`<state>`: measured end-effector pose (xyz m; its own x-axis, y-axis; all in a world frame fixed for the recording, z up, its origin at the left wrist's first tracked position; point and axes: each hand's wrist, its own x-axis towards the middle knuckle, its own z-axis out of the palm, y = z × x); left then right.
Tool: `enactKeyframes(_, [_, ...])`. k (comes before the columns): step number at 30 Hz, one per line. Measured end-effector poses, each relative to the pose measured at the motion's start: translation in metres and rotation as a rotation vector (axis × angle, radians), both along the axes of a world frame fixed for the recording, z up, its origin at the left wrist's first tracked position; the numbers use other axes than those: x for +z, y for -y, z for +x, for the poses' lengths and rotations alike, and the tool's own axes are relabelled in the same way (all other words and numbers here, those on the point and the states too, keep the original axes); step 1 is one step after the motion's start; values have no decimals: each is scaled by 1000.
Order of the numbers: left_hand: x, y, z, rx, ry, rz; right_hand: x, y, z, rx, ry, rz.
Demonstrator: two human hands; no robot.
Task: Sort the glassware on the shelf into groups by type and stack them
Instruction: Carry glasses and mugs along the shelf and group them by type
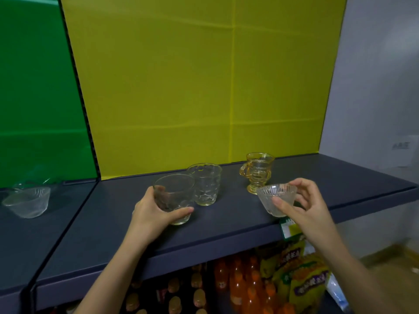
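Both hands are at work on the shelf (226,225). In the centre of the frame the left hand (152,211) has a full grip on the plain tumbler (174,196), with the thumb across the front near the base and the fingers curled behind the wall. I can't tell whether its base is on the shelf or just off it. Right behind it, up and to the right, the dimpled tumbler (205,184) stands upright, close enough that the two may be touching.

Over at centre right, the right hand (310,207) has the small ribbed bowl (277,198) in a pinch grip, thumb on the near wall and fingertips at the far rim. It looks lifted clear of the shelf. The amber cup (257,171) stands on its foot just behind. Far left in the frame, a clear bowl (28,201) waits on the neighbouring section and looks like a likely partner.

All of this is rigid, slick and breakable, I'd say. The tumbler probably carries its weight in the base, so that low wraparound hold suits it. Nesting it into the dimpled one wants a straight, slow drop, because glass on glass can chip or jam.

The bowl looks light, and its ribs give the fingers some purchase. A rim pinch is thin security, though, so a palm underneath would be safer. The amber cup looks top-heavy on its small foot, so I'd take it by the handle.
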<state>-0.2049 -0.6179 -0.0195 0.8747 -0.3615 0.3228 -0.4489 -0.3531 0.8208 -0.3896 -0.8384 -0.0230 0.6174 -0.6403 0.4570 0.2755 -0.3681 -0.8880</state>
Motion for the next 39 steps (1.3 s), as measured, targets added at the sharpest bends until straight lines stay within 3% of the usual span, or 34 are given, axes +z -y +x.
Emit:
enactKeyframes(8, [8,-1,-9,-73,-30,24,-5,26,-3,49,-15,3])
enactKeyframes(10, [14,-6,-17,-45,90,38,-4,26,-4,48,-30,-9])
enactKeyframes(15, [32,15,-40,144,632,209,-1,47,-5,88,-32,-19])
enactKeyframes(19, [43,46,-59,172,807,214,1,69,-11,115,-8,-30])
enactKeyframes(30, [49,188,-124,59,805,221,24,204,-52,99,-102,-118])
enactKeyframes(39, [26,289,-148,90,750,342,13,302,-46,131,-234,-149])
